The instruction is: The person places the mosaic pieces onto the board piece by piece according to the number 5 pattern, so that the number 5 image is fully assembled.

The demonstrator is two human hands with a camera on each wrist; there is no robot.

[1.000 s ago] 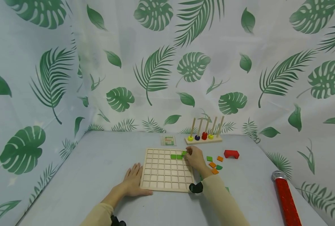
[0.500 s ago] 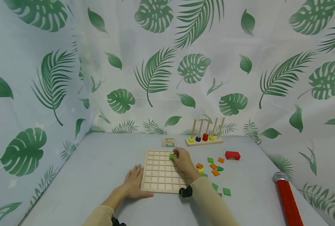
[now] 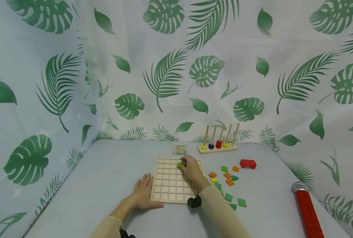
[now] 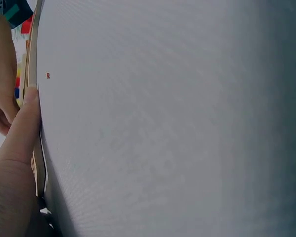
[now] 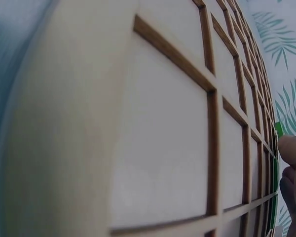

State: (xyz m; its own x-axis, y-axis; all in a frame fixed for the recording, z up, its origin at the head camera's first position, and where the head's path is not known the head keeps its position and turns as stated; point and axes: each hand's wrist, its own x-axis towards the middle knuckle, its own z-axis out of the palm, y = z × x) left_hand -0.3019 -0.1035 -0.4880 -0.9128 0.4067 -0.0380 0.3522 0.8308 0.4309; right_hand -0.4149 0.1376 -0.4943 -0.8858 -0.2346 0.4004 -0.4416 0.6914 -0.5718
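The wooden grid board lies on the table. My left hand rests flat at its left side, fingers straight and thumb along the front edge; in the left wrist view the thumb touches the board's rim. My right hand pinches a green tile at the board's back rows. The right wrist view has the fingers on a green tile, with more green tiles in squares at the far side.
Loose green, orange and yellow tiles lie right of the board. Behind are a pattern card and a peg stand with beads. A red block and a red cylinder stand farther right.
My right hand has moved left along the board's back rows, from near its right corner, and holds a green tile there. The left hand stays at the board's left side.
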